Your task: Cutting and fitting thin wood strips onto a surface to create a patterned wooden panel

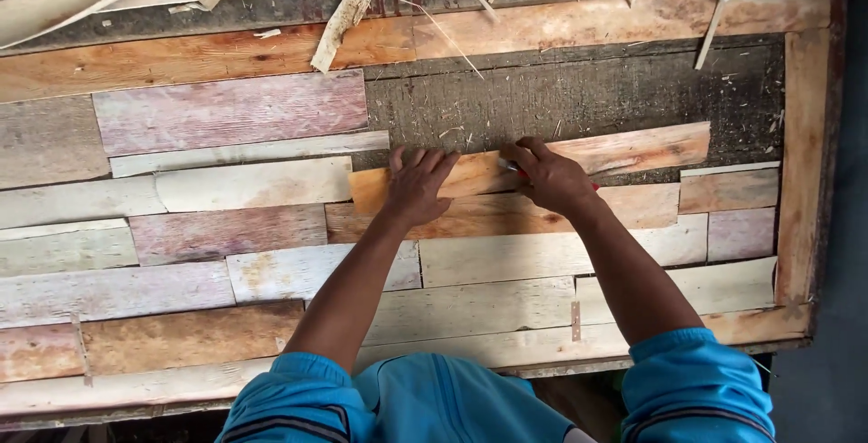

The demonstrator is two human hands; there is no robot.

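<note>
A long orange-toned wooden strip [624, 151] is pinned flat beneath both hands, slanting up and away past the right hand. The left hand [418, 185] is spread wide, palm down, on the strip's near-left end. The right hand [549, 176] is curled narrowly on the strip, and what appears to be a red marker [512, 168] is gripped in it, though only its tip can be seen. Fitted pale and reddish boards [226, 185] lie left of and below the hands; a bare dark panel [579, 90] is seen just beyond the fingers, with loose offcuts [348, 9] farther beyond.
</note>
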